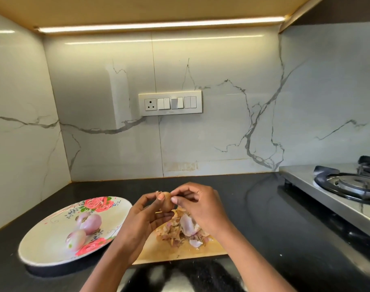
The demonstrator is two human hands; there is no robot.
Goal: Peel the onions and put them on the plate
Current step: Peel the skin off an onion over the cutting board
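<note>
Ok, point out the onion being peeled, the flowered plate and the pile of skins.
onion (165,204): head view, its brown skin between the hands.
plate (47,245): head view, bare white inside.
pile of skins (185,229): head view, middle of the heap.

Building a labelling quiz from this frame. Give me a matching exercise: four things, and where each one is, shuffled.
Things:
1. unpeeled onion
2. peeled onions
3. onion skins
4. gas stove

Places:
A. heaped on the wooden board
B. far right of the counter
C. on the floral plate
D. held between left hand and right hand

Pairs: 1-D, 2-C, 3-A, 4-B
</note>
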